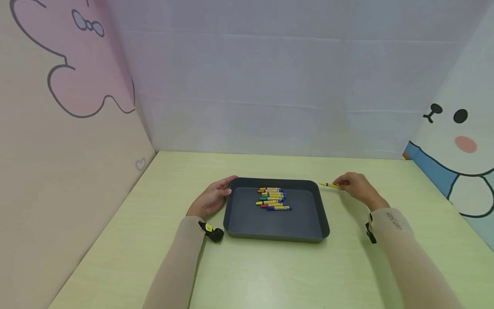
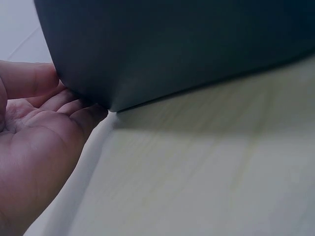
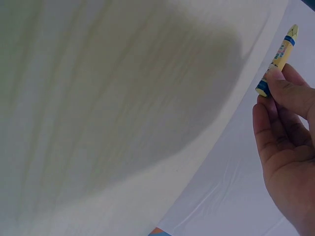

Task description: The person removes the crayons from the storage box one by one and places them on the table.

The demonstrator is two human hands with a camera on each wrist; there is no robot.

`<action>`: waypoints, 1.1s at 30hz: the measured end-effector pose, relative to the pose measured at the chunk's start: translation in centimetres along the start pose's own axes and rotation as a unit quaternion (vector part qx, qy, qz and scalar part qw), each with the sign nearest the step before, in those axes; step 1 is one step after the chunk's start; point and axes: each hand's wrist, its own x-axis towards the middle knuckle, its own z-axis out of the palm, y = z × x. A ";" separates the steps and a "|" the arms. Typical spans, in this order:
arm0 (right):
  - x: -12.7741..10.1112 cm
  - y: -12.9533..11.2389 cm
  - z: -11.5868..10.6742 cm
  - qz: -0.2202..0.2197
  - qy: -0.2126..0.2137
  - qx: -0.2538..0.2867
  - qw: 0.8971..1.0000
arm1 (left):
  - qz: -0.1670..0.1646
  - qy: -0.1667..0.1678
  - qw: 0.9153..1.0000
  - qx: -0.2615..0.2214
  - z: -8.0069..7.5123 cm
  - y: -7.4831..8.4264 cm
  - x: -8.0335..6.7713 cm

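A dark grey rectangular tray (image 1: 297, 223) lies on the table, with several crayons (image 1: 274, 198) in a stacked row inside, their wrappers yellow and blue. At the tray's left side, my left hand (image 1: 211, 198) grips the far corner, thumb at the rim. The left wrist view shows the fingers of that hand (image 2: 49, 118) curled at the corner of the tray (image 2: 172, 44). To the right of the tray, my right hand (image 1: 356, 186) pinches a yellow crayon (image 1: 328, 185) by its blue-banded end. In the right wrist view, thumb and fingers hold this crayon (image 3: 279, 56), its pale tip pointing away.
The pale wooden table (image 1: 270, 274) carries the tray. A white cloth wall (image 1: 270, 94) rises along its back edge. Printed cartoon panels stand at the sides, a pink figure (image 1: 92, 64) on the left and a white animal face (image 1: 455, 141) on the right.
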 end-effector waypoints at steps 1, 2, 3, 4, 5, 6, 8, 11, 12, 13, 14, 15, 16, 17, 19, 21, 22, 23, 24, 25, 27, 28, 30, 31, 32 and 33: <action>0.0 0.1 0.1 0.003 0.001 -0.001 1.000 | 0.000 0.001 1.000 0.000 0.0 0.0 0.0; 0.0 0.2 0.3 0.005 0.002 -0.002 1.000 | -0.001 0.003 1.000 0.000 0.0 0.0 0.0; 0.0 0.2 0.4 0.008 0.003 -0.004 1.000 | -0.003 0.006 1.000 0.000 0.0 0.0 -0.1; 0.0 0.3 0.5 0.009 0.004 -0.005 1.000 | -0.003 0.006 1.000 0.000 0.0 0.0 -0.1; 0.0 0.3 0.6 0.010 0.005 -0.005 1.000 | -0.004 0.007 1.000 0.001 0.0 0.0 -0.1; -0.1 0.3 0.7 0.011 0.007 -0.005 1.000 | -0.004 0.008 1.000 0.000 0.1 0.0 -0.1; -0.1 0.3 0.8 0.011 0.011 -0.005 1.000 | -0.006 0.010 1.000 -0.001 0.1 -0.1 -0.1; -0.1 0.3 0.9 0.013 0.017 -0.008 1.000 | -0.007 0.012 1.000 -0.003 0.1 -0.1 0.1; 0.0 0.3 1.0 0.014 0.017 -0.009 1.000 | -0.009 0.015 1.000 -0.005 0.1 -0.1 0.1; 0.0 0.3 1.0 0.016 0.017 -0.009 1.000 | -0.007 0.012 1.000 -0.002 0.0 -0.2 0.1; 0.0 0.3 1.0 0.018 0.017 -0.010 1.000 | -0.006 0.013 1.000 -0.001 0.0 -0.2 0.1; -0.1 0.3 1.0 0.021 0.018 -0.011 1.000 | -0.006 0.014 1.000 0.000 0.0 -0.2 0.1; 0.0 0.3 1.0 0.022 0.017 -0.011 1.000 | -0.005 0.013 1.000 0.001 0.0 -0.2 0.1; 0.0 0.3 1.0 0.025 0.018 -0.011 0.999 | -0.004 0.014 1.000 0.002 0.0 -0.2 0.1; 0.0 0.3 1.1 0.028 0.017 -0.009 0.999 | -0.002 0.013 1.000 0.006 0.0 -0.3 0.1; 0.0 0.3 1.1 0.028 0.017 -0.008 0.999 | -0.001 0.012 1.000 0.005 0.0 -0.3 0.1; 0.0 0.3 1.1 0.029 0.016 -0.007 0.999 | -0.001 0.011 1.000 0.004 0.0 -0.3 0.1; 0.0 0.4 1.1 0.029 0.016 -0.007 0.999 | -0.001 0.011 1.000 0.001 0.0 -0.3 0.1; 0.0 0.4 1.1 0.029 0.014 -0.006 0.999 | -0.001 0.009 1.000 0.002 -0.1 -0.3 0.1; 0.0 0.5 1.1 0.028 0.012 -0.007 0.999 | 0.000 0.007 1.000 0.002 -0.1 -0.3 0.1; 0.0 0.6 1.1 0.028 0.008 -0.011 1.000 | -0.001 0.006 1.000 0.001 -0.1 -0.3 0.1; 0.0 0.6 1.1 0.029 0.006 -0.013 0.999 | -0.001 0.004 1.000 0.001 -0.1 -0.3 0.1; 0.1 0.6 1.0 0.031 -0.001 -0.016 0.999 | 0.000 0.003 1.000 0.001 -0.1 -0.2 0.1; 0.1 0.5 0.9 0.033 -0.004 -0.016 0.999 | 0.000 0.003 1.000 -0.001 -0.1 -0.2 0.1; 0.2 0.5 0.8 0.036 -0.006 -0.014 0.999 | 0.001 0.002 1.000 0.000 -0.1 -0.2 0.1; 0.2 0.4 0.7 0.041 -0.008 -0.011 0.999 | 0.000 0.002 1.000 0.000 -0.2 -0.1 0.1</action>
